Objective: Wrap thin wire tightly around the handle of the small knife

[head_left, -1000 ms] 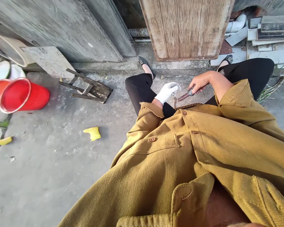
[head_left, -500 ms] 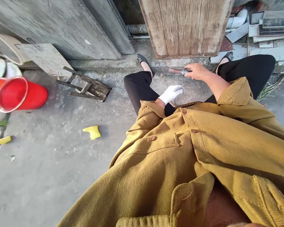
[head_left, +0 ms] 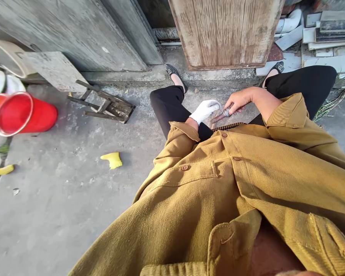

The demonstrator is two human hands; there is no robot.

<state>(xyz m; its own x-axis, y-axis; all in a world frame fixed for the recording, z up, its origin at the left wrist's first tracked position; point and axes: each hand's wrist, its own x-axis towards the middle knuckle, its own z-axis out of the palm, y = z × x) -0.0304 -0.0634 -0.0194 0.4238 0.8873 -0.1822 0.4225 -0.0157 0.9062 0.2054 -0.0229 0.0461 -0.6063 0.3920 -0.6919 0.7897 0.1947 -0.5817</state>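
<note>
I sit with my knees apart, in a mustard jacket and black trousers. My left hand (head_left: 204, 110) wears a white glove and rests between my knees, fingers curled toward a small object I cannot make out. My right hand (head_left: 239, 100) is bare and grips a short rusty tool (head_left: 220, 116) with a metal-wrapped handle. Its dark tip points down-left, just under the gloved fingers. The two hands nearly touch. What lies beneath them is hidden by my jacket.
Red buckets (head_left: 24, 114) lie at the left by a pale basin. A toppled wooden stool (head_left: 103, 103) sits on the concrete, a yellow scrap (head_left: 112, 160) nearer me. A worn wooden door (head_left: 227, 32) stands ahead, with stacked boards and pipes (head_left: 319, 30) at right.
My right hand swung the tool out toward the door, then brought it back down to the gloved left hand. The left hand barely moved.
</note>
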